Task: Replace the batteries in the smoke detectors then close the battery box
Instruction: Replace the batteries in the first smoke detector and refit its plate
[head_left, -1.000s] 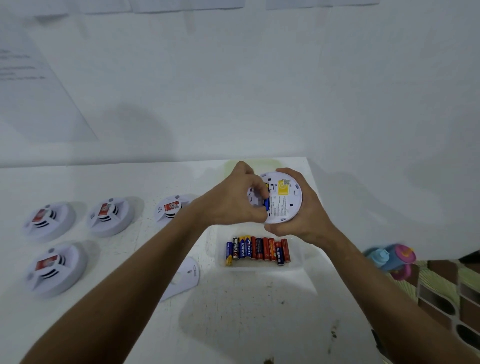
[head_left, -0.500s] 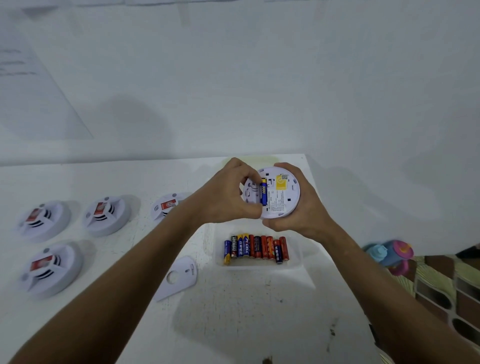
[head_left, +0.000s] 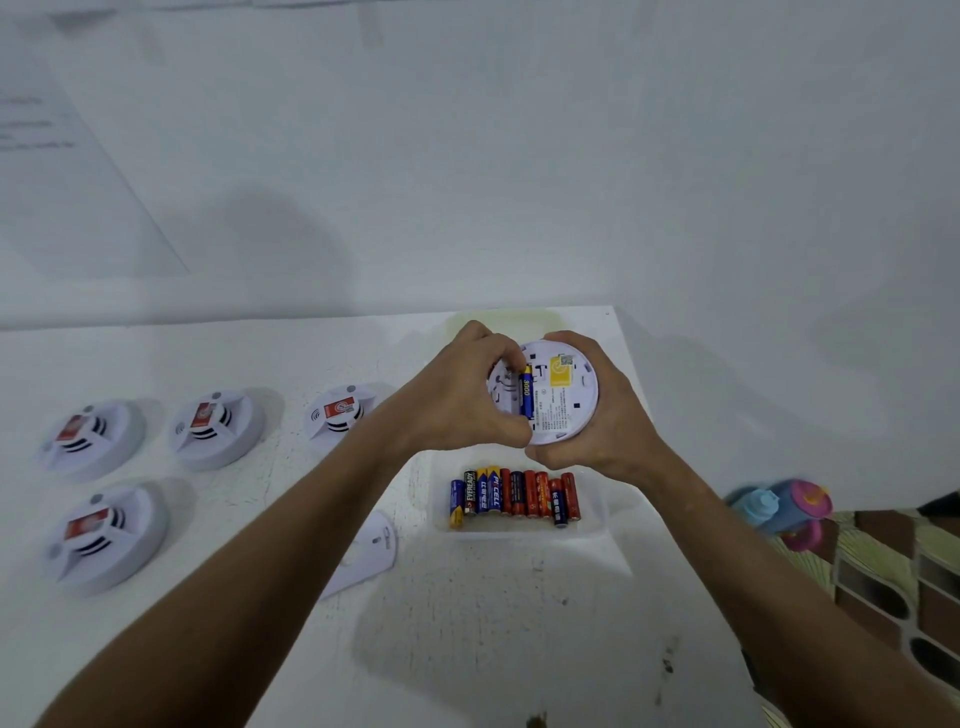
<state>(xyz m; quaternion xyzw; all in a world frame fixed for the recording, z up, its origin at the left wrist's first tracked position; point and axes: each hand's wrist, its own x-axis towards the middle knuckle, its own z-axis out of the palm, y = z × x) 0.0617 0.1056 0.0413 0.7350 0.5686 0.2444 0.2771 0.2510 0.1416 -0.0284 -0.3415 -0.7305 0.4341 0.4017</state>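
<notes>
Seating the blue battery (head_left: 527, 391) is the step in hand, judging by its position in the open bay of the smoke detector (head_left: 545, 392), which is held back-side up above the battery box (head_left: 519, 525). The right hand (head_left: 597, 415) cups the detector's rim, fingers curled around it. The left hand (head_left: 462, 400) pinches the battery, fingertips at its upper end and thumb at its lower end. Press the battery flat along its length until both terminals contact; confirm polarity against the bay markings, which are too small to read here. Keep the detector steady over the box so a slipped cell falls among the spare batteries (head_left: 514, 496). A detached cover plate (head_left: 366, 558) lies left of the box. Four more detectors (head_left: 210, 423) rest face-up further left on the white table (head_left: 467, 649).
</notes>
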